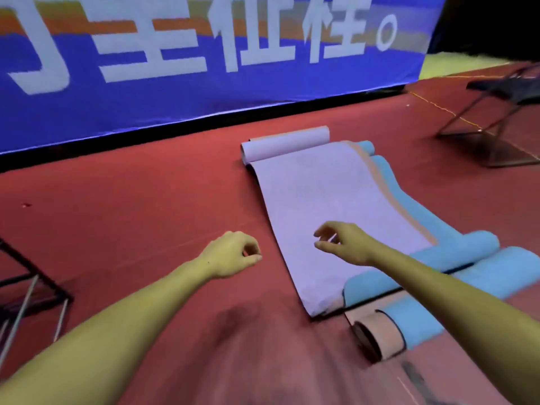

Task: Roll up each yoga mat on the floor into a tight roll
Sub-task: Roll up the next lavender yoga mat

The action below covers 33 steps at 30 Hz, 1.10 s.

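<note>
A red carpeted floor (152, 200) is filling most of the view, running back to a large blue fabric banner with white characters (204, 83) that is standing along its far edge; on the floor a stack of three mats is lying lengthwise away from the person, the uppermost being a pale lilac foam yoga mat (330, 211), spread flat with its far end curling into a loose scroll, probably sprung from earlier storage; beneath it a thin peach-coloured mat (377, 331) is showing as a narrow strip on the right and as a curled near end, and a sky-blue foam mat (455, 252) is bulging out in soft waves to the right, so none is yet a tight roll; dark metal frames (482, 141) are standing at the far right and near left edges; the right hand (342, 244) is hovering over the lilac mat's near half, fingers loosely curled and apart, holding nothing, seemingly reaching down for the near edge; the left hand (230, 255) is hanging over bare carpet just beside the mat's left edge, thumb and fingers curled in but empty, likely about to take the same end so the rolling is starting evenly.
</note>
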Each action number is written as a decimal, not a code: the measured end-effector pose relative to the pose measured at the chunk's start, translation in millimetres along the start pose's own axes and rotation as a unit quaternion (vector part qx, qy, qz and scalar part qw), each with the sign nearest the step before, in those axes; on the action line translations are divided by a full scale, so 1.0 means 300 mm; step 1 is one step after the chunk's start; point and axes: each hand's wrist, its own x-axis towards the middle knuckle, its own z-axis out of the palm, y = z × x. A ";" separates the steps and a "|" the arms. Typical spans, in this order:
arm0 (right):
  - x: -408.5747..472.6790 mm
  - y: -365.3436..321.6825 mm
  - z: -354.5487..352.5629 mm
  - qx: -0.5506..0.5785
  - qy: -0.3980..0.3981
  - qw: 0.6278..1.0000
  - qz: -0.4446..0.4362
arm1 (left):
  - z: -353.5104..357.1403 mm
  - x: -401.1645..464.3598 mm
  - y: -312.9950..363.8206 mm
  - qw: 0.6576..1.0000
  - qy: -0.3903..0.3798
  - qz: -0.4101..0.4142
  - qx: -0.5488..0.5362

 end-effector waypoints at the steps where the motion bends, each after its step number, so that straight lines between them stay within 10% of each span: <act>1: -0.010 0.080 0.041 -0.006 -0.023 0.999 0.026 | 0.091 0.038 -0.001 1.000 -0.021 -0.006 -0.022; 8: -0.015 0.489 0.369 -0.118 -0.138 0.977 0.116 | 0.666 0.257 -0.048 0.981 -0.112 -0.062 -0.149; 16: 0.003 0.678 0.538 -0.220 -0.075 0.962 0.141 | 1.176 0.407 0.067 0.940 -0.039 -0.117 -0.317; 23: -0.043 0.701 0.532 -0.205 0.018 0.963 0.175 | 1.255 0.518 0.083 0.851 0.110 -0.215 -0.466; 30: 0.057 0.641 0.481 -0.274 -0.051 0.936 0.217 | 1.221 0.576 0.067 0.718 0.144 -0.317 -0.603; 33: 0.091 0.622 0.483 -0.299 -0.057 0.924 0.232 | 1.188 0.594 0.072 0.733 0.126 -0.293 -0.601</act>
